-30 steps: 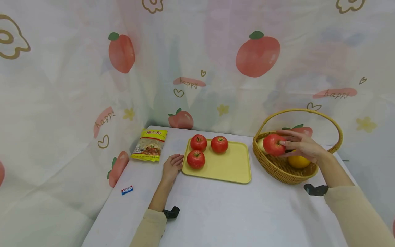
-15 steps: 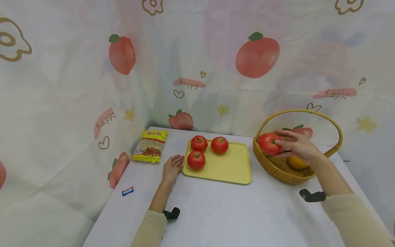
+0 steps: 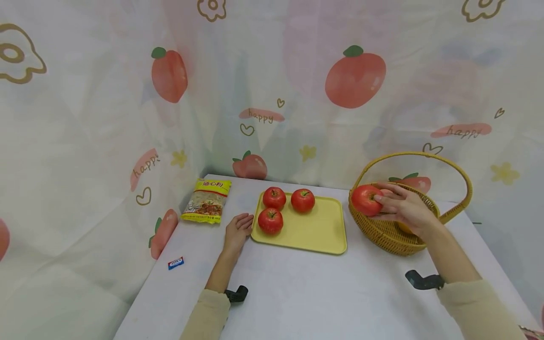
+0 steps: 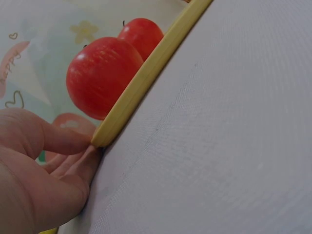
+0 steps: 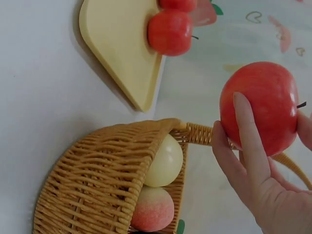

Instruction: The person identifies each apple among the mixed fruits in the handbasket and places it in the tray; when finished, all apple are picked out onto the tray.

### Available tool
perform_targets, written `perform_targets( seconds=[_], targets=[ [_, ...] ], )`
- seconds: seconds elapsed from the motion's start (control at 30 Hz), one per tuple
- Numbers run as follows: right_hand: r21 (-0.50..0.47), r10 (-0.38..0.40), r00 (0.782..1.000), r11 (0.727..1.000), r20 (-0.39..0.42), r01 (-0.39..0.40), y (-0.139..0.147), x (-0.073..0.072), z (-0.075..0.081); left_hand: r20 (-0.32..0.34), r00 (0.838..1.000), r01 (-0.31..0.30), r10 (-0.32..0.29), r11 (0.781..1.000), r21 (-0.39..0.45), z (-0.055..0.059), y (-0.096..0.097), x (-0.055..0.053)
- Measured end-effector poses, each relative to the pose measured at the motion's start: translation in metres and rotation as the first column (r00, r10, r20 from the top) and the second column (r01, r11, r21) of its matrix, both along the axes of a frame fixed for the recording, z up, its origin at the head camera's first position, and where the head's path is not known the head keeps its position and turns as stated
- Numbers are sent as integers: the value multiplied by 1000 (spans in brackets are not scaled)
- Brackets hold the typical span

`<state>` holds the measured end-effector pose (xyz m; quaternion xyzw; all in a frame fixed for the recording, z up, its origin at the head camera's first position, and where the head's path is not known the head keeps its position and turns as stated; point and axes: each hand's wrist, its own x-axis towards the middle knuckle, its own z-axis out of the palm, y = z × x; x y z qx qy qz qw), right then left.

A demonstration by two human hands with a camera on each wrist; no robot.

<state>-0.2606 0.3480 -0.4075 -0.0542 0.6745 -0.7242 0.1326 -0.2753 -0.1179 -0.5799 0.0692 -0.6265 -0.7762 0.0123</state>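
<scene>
My right hand (image 3: 406, 210) grips a red apple (image 3: 366, 200) by its sides, raised over the left part of a wicker basket (image 3: 384, 236). In the right wrist view the stem points to the right, and the fingers (image 5: 251, 141) lie along the near side. My left hand (image 3: 236, 232) lies on the table at the left edge of a yellow tray (image 3: 314, 231), its fingertips at the tray's front left corner, as the left wrist view shows. Red apples sit on the tray's left half: one at the front (image 3: 270, 221), one behind it (image 3: 274, 198), one to the right (image 3: 302, 200).
The basket holds a pale round fruit (image 5: 165, 162), a pinkish peach (image 5: 153, 209) and a yellow fruit (image 3: 403, 228); its tall handle (image 3: 456, 170) arches above. A yellow food packet (image 3: 207, 200) lies back left, with a small blue-and-red wrapper (image 3: 175, 263) nearer. Printed cloth hangs behind.
The right hand has shifted left with the apple, from over the basket's middle toward its left rim. The left hand and the apples on the tray have stayed in place.
</scene>
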Motion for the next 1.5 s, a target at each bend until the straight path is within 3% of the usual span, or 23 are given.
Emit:
perform_targets(
  seconds=[0.33,0.8,1.5],
  targets=[
    [69,-38,999,997,31,36,-18,9,1,2,1000,-13,13,1000,-29,-2,0,1],
    [130,8,1000,991,-18,-5,-44,17,-2,10,1000,-14,15,999,-46,-5,1,1],
    [86,15,999,996,31,-17,-82,16,-19,8,1000,-13,13,999,-33,-1,2,0]
  ],
)
